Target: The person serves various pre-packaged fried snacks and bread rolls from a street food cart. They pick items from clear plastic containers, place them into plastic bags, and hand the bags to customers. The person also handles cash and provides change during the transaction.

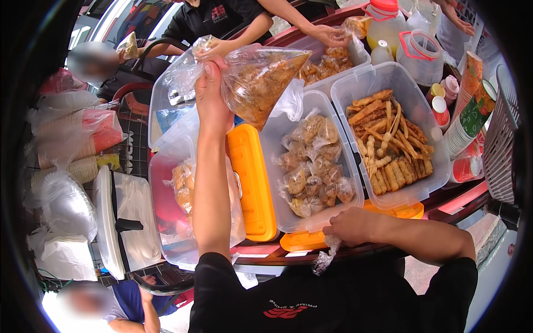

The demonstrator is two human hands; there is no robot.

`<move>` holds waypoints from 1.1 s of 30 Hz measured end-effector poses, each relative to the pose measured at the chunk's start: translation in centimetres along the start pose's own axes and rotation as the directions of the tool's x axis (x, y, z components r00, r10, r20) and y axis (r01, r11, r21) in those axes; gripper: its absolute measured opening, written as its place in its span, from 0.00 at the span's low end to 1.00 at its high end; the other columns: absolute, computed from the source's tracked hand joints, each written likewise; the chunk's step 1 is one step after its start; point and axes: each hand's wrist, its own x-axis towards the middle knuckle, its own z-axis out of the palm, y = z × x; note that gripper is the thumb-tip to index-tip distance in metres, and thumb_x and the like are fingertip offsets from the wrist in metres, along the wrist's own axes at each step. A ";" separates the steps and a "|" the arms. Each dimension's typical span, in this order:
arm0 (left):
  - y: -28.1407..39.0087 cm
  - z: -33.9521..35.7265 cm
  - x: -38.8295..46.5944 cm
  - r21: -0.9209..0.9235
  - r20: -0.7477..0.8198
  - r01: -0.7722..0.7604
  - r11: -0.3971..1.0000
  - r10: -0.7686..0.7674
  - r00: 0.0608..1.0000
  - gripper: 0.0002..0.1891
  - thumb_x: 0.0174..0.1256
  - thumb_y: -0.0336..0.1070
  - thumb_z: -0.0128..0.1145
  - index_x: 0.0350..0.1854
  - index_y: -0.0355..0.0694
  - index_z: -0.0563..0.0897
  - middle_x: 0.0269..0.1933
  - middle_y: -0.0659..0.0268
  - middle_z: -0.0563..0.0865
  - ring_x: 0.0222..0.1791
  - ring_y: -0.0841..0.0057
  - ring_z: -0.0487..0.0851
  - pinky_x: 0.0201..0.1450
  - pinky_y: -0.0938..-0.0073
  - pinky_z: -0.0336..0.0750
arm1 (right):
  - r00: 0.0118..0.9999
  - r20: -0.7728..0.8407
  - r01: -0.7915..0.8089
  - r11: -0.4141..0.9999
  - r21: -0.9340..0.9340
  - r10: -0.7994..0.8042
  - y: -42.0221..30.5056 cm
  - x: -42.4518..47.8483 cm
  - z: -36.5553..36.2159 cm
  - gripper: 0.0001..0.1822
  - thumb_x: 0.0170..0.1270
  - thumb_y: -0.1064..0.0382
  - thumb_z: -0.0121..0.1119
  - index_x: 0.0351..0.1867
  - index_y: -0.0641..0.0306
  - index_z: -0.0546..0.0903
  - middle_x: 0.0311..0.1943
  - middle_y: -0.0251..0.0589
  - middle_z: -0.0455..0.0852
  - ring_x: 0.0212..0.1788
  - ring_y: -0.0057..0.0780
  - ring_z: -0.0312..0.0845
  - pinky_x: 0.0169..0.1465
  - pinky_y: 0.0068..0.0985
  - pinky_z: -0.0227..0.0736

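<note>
My left hand (214, 89), raised over the bins, grips the gathered neck of a clear plastic bag of brown food (264, 81). Low in front of me, my right hand (354, 227) is closed on a small crumpled clear plastic bag (327, 254). Just beyond it stands a clear plastic bin (287, 220) holding many small bagged portions (316, 166). To its right another bin (437, 166) holds fried sticks, skewered balls and rolls (393, 141). Left of the middle bin, an orange lid (252, 183) stands beside a bin with bagged buns (183, 183).
Across the bins, a person's hand (329, 35) holds a small food bag. Drink jugs (385, 25), sauce bottles (440, 110) and stacked paper cups (462, 125) stand at the right. A lidded container of plastic utensils (137, 216) and wrapped cups (100, 129) are at the left. Several people are around.
</note>
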 end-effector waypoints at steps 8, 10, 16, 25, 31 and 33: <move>5.3 1.8 2.4 0.132 0.235 -0.319 0.939 0.283 0.930 0.17 0.75 0.50 0.42 0.38 0.41 0.75 0.43 0.67 0.78 0.47 0.78 0.75 0.57 0.76 0.66 | 0.995 0.073 -0.065 0.998 -0.025 0.067 -0.3 0.1 -0.3 0.19 0.54 0.60 0.63 0.48 0.56 0.79 0.42 0.43 0.84 0.47 0.42 0.81 0.47 0.38 0.77; 6.8 2.7 3.1 0.202 0.316 -0.367 0.908 0.295 0.902 0.16 0.76 0.47 0.42 0.38 0.39 0.75 0.46 0.63 0.81 0.48 0.76 0.77 0.58 0.74 0.67 | 0.992 0.095 -0.080 0.996 -0.029 0.083 -0.3 0.2 -0.2 0.19 0.54 0.59 0.63 0.49 0.56 0.79 0.43 0.43 0.84 0.46 0.42 0.81 0.46 0.37 0.77; 11.4 3.3 5.8 0.685 0.467 -0.563 0.463 0.313 0.827 0.12 0.68 0.39 0.54 0.35 0.34 0.83 0.42 0.59 0.86 0.41 0.70 0.84 0.45 0.72 0.74 | 0.989 0.113 -0.088 0.996 -0.027 0.091 -0.3 0.0 -0.3 0.19 0.54 0.60 0.62 0.49 0.56 0.79 0.44 0.44 0.84 0.46 0.43 0.82 0.47 0.37 0.77; 15.3 3.6 7.0 0.944 0.262 -0.323 0.072 0.434 0.862 0.20 0.71 0.49 0.52 0.39 0.32 0.82 0.28 0.62 0.84 0.29 0.80 0.77 0.37 0.77 0.71 | 0.991 0.117 -0.061 0.997 -0.056 0.067 -0.5 0.0 -0.5 0.18 0.54 0.63 0.61 0.49 0.57 0.79 0.42 0.45 0.85 0.46 0.44 0.82 0.47 0.38 0.77; 15.9 2.6 7.8 0.922 0.125 -0.267 0.280 0.438 0.890 0.22 0.71 0.50 0.51 0.37 0.30 0.81 0.27 0.66 0.80 0.29 0.84 0.71 0.35 0.80 0.68 | 0.989 0.125 -0.067 0.995 -0.077 0.077 -0.5 0.0 -0.4 0.18 0.53 0.64 0.61 0.48 0.56 0.79 0.41 0.45 0.85 0.45 0.43 0.82 0.46 0.38 0.77; 16.0 2.7 7.7 0.911 0.111 -0.265 0.315 0.432 0.895 0.22 0.72 0.50 0.51 0.36 0.31 0.81 0.26 0.68 0.80 0.28 0.85 0.71 0.35 0.81 0.67 | 0.990 0.123 -0.065 0.995 -0.076 0.074 -0.5 0.0 -0.3 0.18 0.53 0.65 0.62 0.48 0.57 0.80 0.41 0.45 0.85 0.45 0.43 0.82 0.45 0.38 0.78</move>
